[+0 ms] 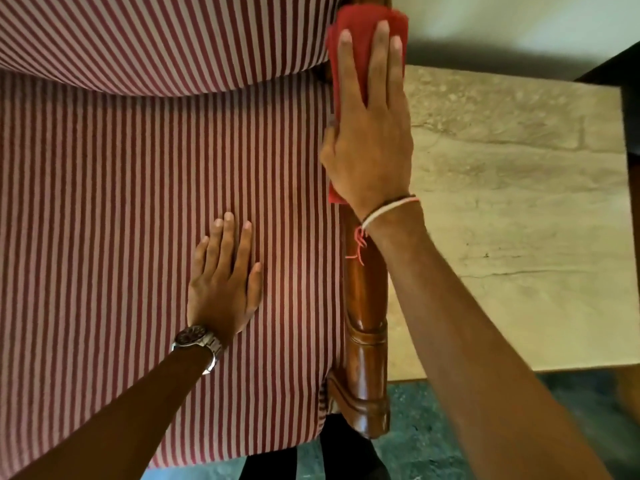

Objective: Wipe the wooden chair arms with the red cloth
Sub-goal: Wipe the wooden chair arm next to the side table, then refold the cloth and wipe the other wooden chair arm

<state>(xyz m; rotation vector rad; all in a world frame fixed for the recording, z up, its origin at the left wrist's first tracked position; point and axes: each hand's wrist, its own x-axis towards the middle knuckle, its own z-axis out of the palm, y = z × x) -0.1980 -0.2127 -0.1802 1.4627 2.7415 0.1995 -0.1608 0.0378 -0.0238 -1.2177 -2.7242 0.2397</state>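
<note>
Seat cushion [138, 202]: a broad pad of soft fabric in narrow red-and-white stripes, filling the left two-thirds of the view; a second striped cushion [156, 36] bulges over its far edge. Floor [519, 202]: pale, mottled stone with fine cracks, right of the chair; nearer the viewer it gives way to a dark greenish band [433, 427]. Wooden chair arm [367, 341]: a long, rounded rail of glossy reddish-brown wood running along the right edge of the seat cushion, with carved grooves and a stepped collar near its front end. Red cloth [363, 32]: a folded, napped textile draped over the far half of the wooden chair arm, its edges showing beyond the fingertips and below the wrist. Right hand [370, 147]: laid palm down on the red cloth, fingers straight and close together, pressing it flat against the rail; the grip is a flat press, not a closed fist. A thin thread band [388, 209] with loose red ends circles the wrist. Left hand [225, 282]: resting palm down on the seat cushion near its right edge, fingers extended and slightly apart, holding nothing. Wristwatch [197, 337]: round dark dial on a metal link bracelet, on the left wrist.
</note>
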